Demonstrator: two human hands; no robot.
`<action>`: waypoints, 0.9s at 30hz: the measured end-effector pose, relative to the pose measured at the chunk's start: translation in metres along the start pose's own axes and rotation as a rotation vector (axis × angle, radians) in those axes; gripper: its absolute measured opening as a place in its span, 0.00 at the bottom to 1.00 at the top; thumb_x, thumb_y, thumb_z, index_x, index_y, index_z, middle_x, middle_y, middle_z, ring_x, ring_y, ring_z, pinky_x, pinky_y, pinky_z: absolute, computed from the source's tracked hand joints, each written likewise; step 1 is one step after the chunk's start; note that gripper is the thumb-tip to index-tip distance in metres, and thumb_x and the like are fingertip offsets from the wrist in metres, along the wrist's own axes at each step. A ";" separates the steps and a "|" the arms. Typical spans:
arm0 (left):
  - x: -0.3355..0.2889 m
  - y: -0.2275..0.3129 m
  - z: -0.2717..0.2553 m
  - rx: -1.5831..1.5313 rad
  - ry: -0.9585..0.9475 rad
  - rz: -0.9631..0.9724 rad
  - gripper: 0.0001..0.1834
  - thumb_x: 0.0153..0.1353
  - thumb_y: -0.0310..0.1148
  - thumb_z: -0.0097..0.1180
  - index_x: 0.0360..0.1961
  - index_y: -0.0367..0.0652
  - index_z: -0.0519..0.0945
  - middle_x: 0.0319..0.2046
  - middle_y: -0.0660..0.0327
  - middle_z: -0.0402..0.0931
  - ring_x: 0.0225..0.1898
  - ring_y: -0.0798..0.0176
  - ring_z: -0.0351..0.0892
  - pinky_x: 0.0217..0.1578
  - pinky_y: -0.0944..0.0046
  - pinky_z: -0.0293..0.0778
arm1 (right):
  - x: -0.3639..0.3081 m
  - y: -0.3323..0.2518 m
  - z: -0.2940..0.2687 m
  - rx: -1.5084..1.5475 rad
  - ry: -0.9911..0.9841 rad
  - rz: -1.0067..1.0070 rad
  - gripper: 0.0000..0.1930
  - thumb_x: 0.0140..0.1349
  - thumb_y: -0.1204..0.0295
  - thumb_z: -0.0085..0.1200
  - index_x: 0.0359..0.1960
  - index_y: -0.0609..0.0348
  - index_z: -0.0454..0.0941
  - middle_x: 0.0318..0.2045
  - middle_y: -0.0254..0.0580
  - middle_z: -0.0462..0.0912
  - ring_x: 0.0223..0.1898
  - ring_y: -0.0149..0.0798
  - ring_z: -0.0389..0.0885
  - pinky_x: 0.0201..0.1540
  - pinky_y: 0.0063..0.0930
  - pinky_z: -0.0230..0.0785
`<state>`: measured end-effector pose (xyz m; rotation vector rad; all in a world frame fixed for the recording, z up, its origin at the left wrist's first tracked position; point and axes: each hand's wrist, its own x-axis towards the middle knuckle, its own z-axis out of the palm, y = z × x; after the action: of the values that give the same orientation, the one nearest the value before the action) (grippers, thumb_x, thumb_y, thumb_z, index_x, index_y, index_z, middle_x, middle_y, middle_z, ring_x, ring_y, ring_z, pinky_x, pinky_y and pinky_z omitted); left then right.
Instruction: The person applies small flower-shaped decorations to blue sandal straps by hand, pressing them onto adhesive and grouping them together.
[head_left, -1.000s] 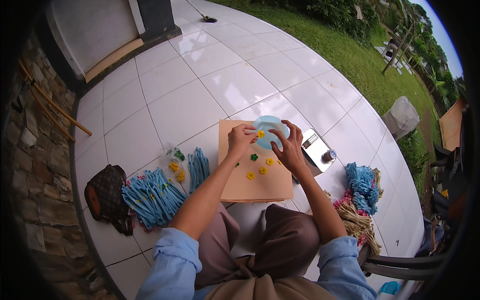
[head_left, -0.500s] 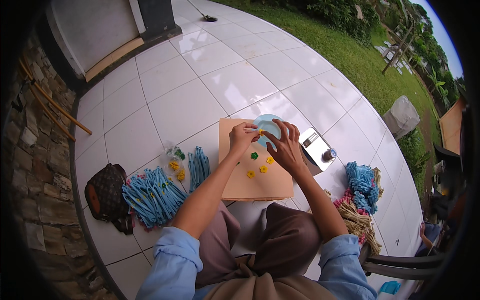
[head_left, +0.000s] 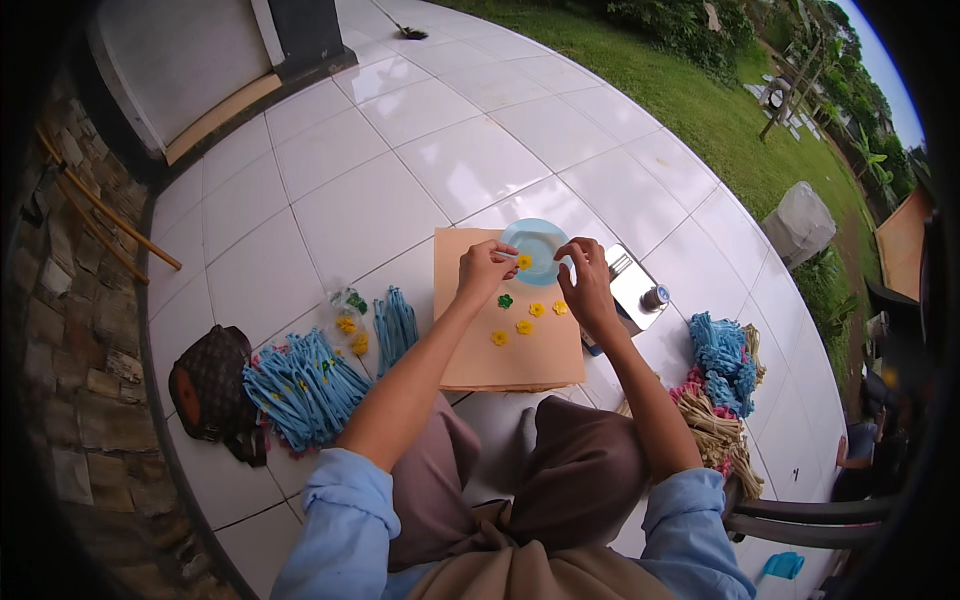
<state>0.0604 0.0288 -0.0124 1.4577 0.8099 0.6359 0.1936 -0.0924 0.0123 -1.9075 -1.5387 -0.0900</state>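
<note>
My left hand (head_left: 485, 268) pinches a small yellow flower (head_left: 524, 262) between thumb and fingertips, just over the near left rim of a light blue plate (head_left: 540, 228). At the plate's right edge is my right hand (head_left: 588, 278), its fingers curled in toward the thumb; anything between them is too small to make out. Both hands are above a brown cardboard sheet (head_left: 490, 370). On the cardboard lie a green flower (head_left: 505, 300) and several loose yellow flowers (head_left: 524, 327).
Right of the cardboard lie a white tray (head_left: 632, 285) and a small round container (head_left: 655, 297). Blue bundles (head_left: 722, 360) and beige bundles (head_left: 712, 430) rest farther right. On the left are blue strips (head_left: 305, 385), bagged flowers (head_left: 347, 325) and a brown bag (head_left: 212, 385).
My right hand has moved off the yellow flower, to the right, and its fingers have curled in. The left hand still holds the flower, which now shows more fully.
</note>
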 end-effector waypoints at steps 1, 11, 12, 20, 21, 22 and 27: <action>-0.003 -0.003 0.003 0.140 -0.074 0.021 0.07 0.51 0.22 0.55 0.33 0.32 0.77 0.27 0.55 0.79 0.28 0.68 0.80 0.31 0.72 0.78 | -0.005 0.006 -0.006 -0.007 0.004 0.012 0.09 0.51 0.75 0.51 0.35 0.55 0.70 0.44 0.45 0.69 0.46 0.46 0.68 0.47 0.39 0.61; -0.030 -0.032 0.051 0.833 -0.384 0.491 0.04 0.45 0.25 0.55 0.25 0.39 0.79 0.26 0.53 0.77 0.32 0.52 0.77 0.37 0.57 0.72 | -0.073 0.042 -0.037 -0.010 -0.785 0.287 0.10 0.55 0.69 0.47 0.35 0.61 0.70 0.35 0.51 0.78 0.41 0.49 0.76 0.41 0.39 0.66; -0.029 -0.033 0.052 0.842 -0.364 0.542 0.04 0.46 0.25 0.55 0.26 0.39 0.79 0.26 0.53 0.77 0.32 0.53 0.77 0.35 0.58 0.72 | -0.074 0.043 -0.035 0.001 -0.783 0.278 0.10 0.54 0.69 0.47 0.35 0.61 0.70 0.35 0.51 0.78 0.41 0.49 0.75 0.42 0.40 0.66; -0.038 -0.037 0.051 0.942 -0.241 0.639 0.03 0.48 0.26 0.55 0.26 0.40 0.78 0.26 0.54 0.78 0.31 0.52 0.77 0.34 0.58 0.72 | -0.069 0.024 -0.026 0.058 -0.717 0.079 0.10 0.54 0.75 0.44 0.39 0.61 0.66 0.32 0.55 0.77 0.40 0.51 0.75 0.41 0.41 0.66; -0.039 -0.034 0.051 0.963 -0.225 0.680 0.03 0.48 0.26 0.55 0.27 0.40 0.78 0.25 0.55 0.77 0.30 0.52 0.77 0.33 0.57 0.72 | -0.068 0.029 -0.024 0.049 -0.676 0.070 0.10 0.54 0.75 0.45 0.39 0.61 0.66 0.31 0.52 0.77 0.38 0.51 0.76 0.40 0.40 0.67; -0.039 -0.024 0.057 0.963 -0.221 0.686 0.03 0.48 0.26 0.55 0.27 0.40 0.78 0.25 0.55 0.77 0.30 0.52 0.77 0.33 0.57 0.72 | -0.068 0.037 -0.025 0.031 -0.633 0.064 0.10 0.55 0.74 0.45 0.38 0.60 0.66 0.29 0.49 0.78 0.36 0.50 0.77 0.38 0.39 0.68; -0.047 0.028 0.033 0.808 0.037 0.682 0.07 0.50 0.33 0.58 0.24 0.41 0.77 0.20 0.58 0.76 0.23 0.58 0.77 0.26 0.62 0.72 | -0.052 0.018 -0.042 0.109 -0.467 0.148 0.15 0.52 0.72 0.50 0.39 0.63 0.62 0.34 0.55 0.77 0.40 0.54 0.75 0.41 0.39 0.66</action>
<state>0.0613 -0.0270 0.0181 2.5186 0.6036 0.8906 0.2081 -0.1598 0.0128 -2.0389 -1.6445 0.5278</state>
